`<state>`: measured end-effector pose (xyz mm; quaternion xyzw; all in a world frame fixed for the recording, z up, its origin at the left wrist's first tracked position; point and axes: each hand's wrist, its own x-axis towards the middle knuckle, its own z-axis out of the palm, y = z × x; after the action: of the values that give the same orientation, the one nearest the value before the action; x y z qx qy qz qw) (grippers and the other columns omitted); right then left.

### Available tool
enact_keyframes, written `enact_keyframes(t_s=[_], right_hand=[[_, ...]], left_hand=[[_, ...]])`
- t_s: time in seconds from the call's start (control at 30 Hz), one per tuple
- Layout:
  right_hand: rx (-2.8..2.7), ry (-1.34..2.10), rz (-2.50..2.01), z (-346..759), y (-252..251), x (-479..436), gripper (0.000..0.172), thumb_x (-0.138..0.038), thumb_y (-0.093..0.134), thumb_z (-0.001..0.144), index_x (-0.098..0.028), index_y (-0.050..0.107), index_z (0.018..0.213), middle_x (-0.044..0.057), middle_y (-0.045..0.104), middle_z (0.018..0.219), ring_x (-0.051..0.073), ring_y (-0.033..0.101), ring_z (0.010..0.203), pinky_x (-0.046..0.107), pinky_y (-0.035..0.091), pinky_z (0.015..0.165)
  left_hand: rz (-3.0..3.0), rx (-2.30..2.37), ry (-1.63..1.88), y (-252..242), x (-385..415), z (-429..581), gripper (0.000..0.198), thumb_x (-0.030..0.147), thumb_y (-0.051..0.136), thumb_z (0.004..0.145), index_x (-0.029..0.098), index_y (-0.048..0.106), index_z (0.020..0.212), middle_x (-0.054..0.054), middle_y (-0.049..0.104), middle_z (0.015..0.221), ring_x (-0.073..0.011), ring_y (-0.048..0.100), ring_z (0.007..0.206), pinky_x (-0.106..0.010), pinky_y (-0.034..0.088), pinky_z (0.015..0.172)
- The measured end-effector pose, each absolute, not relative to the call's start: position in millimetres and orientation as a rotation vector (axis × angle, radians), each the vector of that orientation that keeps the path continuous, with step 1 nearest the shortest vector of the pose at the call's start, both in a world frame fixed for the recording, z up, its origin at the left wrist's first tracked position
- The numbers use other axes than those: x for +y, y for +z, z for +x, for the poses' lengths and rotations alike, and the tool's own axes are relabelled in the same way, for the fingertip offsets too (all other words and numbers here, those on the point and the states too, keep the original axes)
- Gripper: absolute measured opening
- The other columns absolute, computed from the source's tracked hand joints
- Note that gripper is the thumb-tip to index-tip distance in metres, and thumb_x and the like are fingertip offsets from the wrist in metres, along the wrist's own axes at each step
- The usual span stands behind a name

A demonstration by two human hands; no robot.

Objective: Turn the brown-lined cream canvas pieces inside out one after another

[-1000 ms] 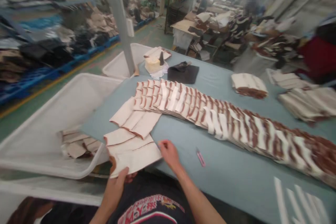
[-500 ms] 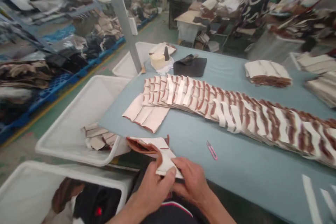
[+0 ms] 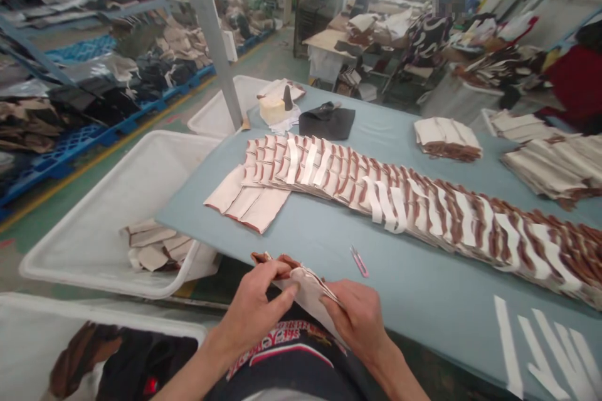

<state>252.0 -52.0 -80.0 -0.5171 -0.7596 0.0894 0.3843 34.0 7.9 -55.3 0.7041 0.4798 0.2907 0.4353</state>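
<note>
Between my hands, at the near table edge, is a folded cream leather piece [image 3: 310, 293] with brown edges. My left hand [image 3: 263, 291] pinches its upper left side, thumb on the pale face. My right hand [image 3: 355, 310] grips its right edge. Beyond them a flat cream panel [image 3: 249, 197] with seams lies on the blue-grey table [image 3: 310, 232]. A long overlapping row of similar panels [image 3: 362, 169] runs to the right, with white strips [image 3: 310, 163] on some. Pink-handled thread snips [image 3: 359, 261] lie to the right of my hands.
White bins [image 3: 108, 200] with pieces inside stand at the left. More panel stacks [image 3: 446, 136] sit at the back right, and loose white strips [image 3: 508, 344] at the near right. A black cloth [image 3: 327, 121] lies at the back by a metal post [image 3: 207, 31]. A person [image 3: 427, 37] sits far behind.
The held piece has been turned and folded over, so its pale face is now towards me. My right hand has shifted to its right edge. The view has shifted slightly right.
</note>
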Motion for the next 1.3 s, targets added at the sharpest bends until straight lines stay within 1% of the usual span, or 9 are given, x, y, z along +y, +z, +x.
enact_keyframes(t_s=[0.17,0.3,0.4,0.53,0.73,0.9,1.1,1.2,1.3], right_hand=[[-2.006,0.209,-1.351,257.9,-57.9,-50.1,0.03,-0.029,0.049,0.108,-0.018,0.072,0.093,0.004,0.07,0.065,0.016,0.061,0.055,0.027,0.041,0.057],[-2.056,0.238,-1.443,262.5,-40.6,-47.3,0.027,-0.031,0.051,0.107,-0.019,0.07,0.093,0.004,0.069,0.068,0.016,0.062,0.058,0.027,0.041,0.059],[-1.846,0.501,-1.602,257.5,-29.4,-49.0,0.011,-0.026,0.062,0.098,-0.019,0.067,0.104,-0.002,0.063,0.066,0.013,0.056,0.053,0.025,0.039,0.055],[-1.465,1.043,-1.615,245.4,-10.7,-45.3,0.011,-0.028,0.066,0.089,-0.02,0.061,0.096,-0.006,0.052,0.065,0.011,0.047,0.052,0.022,0.037,0.051],[-1.161,1.516,-1.348,246.5,10.2,-21.9,0.035,-0.051,0.069,0.091,-0.021,0.052,0.083,-0.005,0.048,0.068,0.011,0.043,0.06,0.022,0.036,0.055],[-0.992,1.766,-1.162,253.7,8.0,-12.0,0.055,-0.07,0.074,0.082,-0.02,0.051,0.085,-0.007,0.045,0.068,0.008,0.038,0.057,0.021,0.031,0.052],[-1.014,1.795,-1.155,260.3,6.7,-8.5,0.047,-0.063,0.071,0.088,-0.02,0.052,0.085,-0.008,0.045,0.062,0.008,0.04,0.053,0.021,0.033,0.05],[-1.161,1.633,-1.288,263.2,10.5,-9.4,0.029,-0.045,0.065,0.095,-0.019,0.055,0.086,-0.006,0.051,0.067,0.009,0.045,0.058,0.021,0.037,0.054],[-1.451,1.298,-1.456,265.8,16.1,-13.6,0.008,-0.022,0.059,0.095,-0.02,0.06,0.087,-0.004,0.058,0.071,0.01,0.053,0.062,0.022,0.041,0.058]], left_hand=[[1.901,1.057,0.71,-32.4,9.9,48.5,0.011,0.023,0.057,0.087,0.022,0.061,0.078,-0.003,0.065,0.079,-0.0211,0.058,0.079,-0.033,0.046,0.08],[1.713,0.907,0.458,-3.8,24.0,53.0,0.02,0.029,0.047,0.091,0.02,0.055,0.075,0.001,0.056,0.073,-0.0173,0.051,0.071,-0.027,0.041,0.067],[1.7,0.953,0.357,8.1,30.6,56.9,0.025,0.031,0.042,0.094,0.02,0.048,0.073,0.003,0.047,0.068,-0.0148,0.043,0.066,-0.027,0.035,0.064],[1.711,0.963,0.375,16.5,31.6,61.9,0.019,0.026,0.041,0.09,0.02,0.046,0.073,0.002,0.05,0.073,-0.0152,0.045,0.071,-0.028,0.035,0.067],[1.69,0.894,0.31,32.7,39.6,64.8,0.016,0.022,0.045,0.086,0.018,0.052,0.072,0.002,0.054,0.071,-0.0147,0.049,0.07,-0.026,0.037,0.065],[1.661,0.868,0.288,38.2,49.0,64.3,0.015,0.024,0.048,0.084,0.017,0.056,0.074,0.001,0.057,0.073,-0.0152,0.051,0.072,-0.027,0.038,0.066],[1.622,0.862,0.275,37.6,54.1,70.0,0.015,0.026,0.05,0.083,0.017,0.054,0.072,0.002,0.055,0.072,-0.0144,0.049,0.07,-0.027,0.038,0.066],[1.605,0.864,0.288,34.9,56.1,73.4,0.015,0.026,0.05,0.083,0.017,0.053,0.071,0.002,0.053,0.072,-0.0144,0.048,0.07,-0.026,0.038,0.065],[1.608,0.854,0.29,31.8,57.6,75.9,0.015,0.025,0.05,0.083,0.016,0.057,0.074,0.001,0.057,0.074,-0.0151,0.051,0.072,-0.027,0.039,0.067]])
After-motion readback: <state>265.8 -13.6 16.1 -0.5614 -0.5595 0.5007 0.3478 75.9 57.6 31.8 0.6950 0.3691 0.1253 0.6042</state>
